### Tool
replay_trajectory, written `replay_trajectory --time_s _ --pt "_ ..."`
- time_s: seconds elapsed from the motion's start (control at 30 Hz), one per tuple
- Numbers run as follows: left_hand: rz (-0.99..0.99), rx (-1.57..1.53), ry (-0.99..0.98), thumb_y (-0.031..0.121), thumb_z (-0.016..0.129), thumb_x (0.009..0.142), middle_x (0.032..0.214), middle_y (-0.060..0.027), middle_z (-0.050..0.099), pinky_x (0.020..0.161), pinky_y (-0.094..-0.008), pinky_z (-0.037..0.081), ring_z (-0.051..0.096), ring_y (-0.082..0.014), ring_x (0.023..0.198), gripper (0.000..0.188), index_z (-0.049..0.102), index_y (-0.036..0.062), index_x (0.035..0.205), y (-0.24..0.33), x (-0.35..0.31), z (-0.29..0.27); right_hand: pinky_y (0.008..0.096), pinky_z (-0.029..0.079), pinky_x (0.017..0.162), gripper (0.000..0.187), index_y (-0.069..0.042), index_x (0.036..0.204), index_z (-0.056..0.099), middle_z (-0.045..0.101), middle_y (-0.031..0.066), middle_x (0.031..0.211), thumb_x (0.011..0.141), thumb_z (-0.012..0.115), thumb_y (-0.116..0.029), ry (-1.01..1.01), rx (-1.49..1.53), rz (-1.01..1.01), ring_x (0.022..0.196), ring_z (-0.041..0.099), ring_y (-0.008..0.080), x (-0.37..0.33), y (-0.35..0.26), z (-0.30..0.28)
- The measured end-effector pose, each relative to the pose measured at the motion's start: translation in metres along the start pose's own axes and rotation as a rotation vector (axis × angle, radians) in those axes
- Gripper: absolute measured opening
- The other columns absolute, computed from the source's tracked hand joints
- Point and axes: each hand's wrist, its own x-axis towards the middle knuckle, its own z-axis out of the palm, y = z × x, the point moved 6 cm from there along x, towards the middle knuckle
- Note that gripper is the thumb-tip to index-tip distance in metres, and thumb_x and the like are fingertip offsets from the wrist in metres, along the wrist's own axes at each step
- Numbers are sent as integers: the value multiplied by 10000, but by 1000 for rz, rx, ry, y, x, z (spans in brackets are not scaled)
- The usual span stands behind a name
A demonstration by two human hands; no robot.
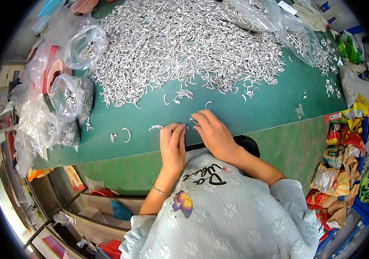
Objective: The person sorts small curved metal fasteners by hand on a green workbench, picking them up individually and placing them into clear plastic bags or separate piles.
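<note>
Close to the table's near edge, my two hands work a short gap apart. The fingers of my left hand [173, 144] are closed in a pinch; a tiny silver metal bit shows at their tips, too small to name. Between the thumb and fingers of my right hand [214, 134] is a curved silver metal piece [194, 121], partly hidden by the fingers. Left of my left hand lies another curved piece [155, 127]. Beyond my hands a small cluster of curved pieces [184, 94] lies before a wide pile of similar silver parts [184, 52].
See-through plastic bags [68, 101] holding silver parts stand along the table's left side, by a pink container [57, 71]. More bags [299, 41] of parts lie at the far right, near a pale glove [310, 17]. Colourful packages [333, 155] fill a blue rack beyond the right edge.
</note>
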Motion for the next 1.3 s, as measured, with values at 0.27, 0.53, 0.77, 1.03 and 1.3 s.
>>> replay_trajectory --time_s 0.27,0.53,0.77,1.03,1.3 --pt "-20 -15 59 -63 639 815 981 -140 589 788 -378 459 552 -307 888 221 632 -15 1030 -6 8 -1 356 498 714 182 13 1041 606 595 154 976 860 622 20 87 53 95 818 608 329 -6 27 -53" --pt "20 59 -65 -71 635 810 988 -155 588 797 -384 463 563 -320 900 258 620 -14 1061 0 22 1 344 495 701 144 25 993 624 603 147 937 849 634 26 132 25 147 793 608 304 -23 33 -70" --pt "-49 -71 -38 -64 621 820 1030 -172 593 811 -387 465 555 -335 938 241 604 -15 1055 -9 36 0 353 496 725 134 23 982 625 609 144 928 849 638 18 166 33 92 813 608 314 -23 32 -72" --pt "24 -20 12 -80 653 800 1011 -165 620 756 -343 503 616 -301 869 295 606 -9 1082 -6 53 14 361 496 730 118 20 974 623 613 144 933 858 633 2 176 60 109 821 608 324 -29 36 -76" --pt "201 16 -123 -113 574 783 1116 -160 609 882 -391 452 584 -331 1055 335 617 -7 1098 26 33 8 397 491 767 172 -14 1006 625 605 132 982 835 645 -14 150 37 -93 901 591 329 4 17 -49"
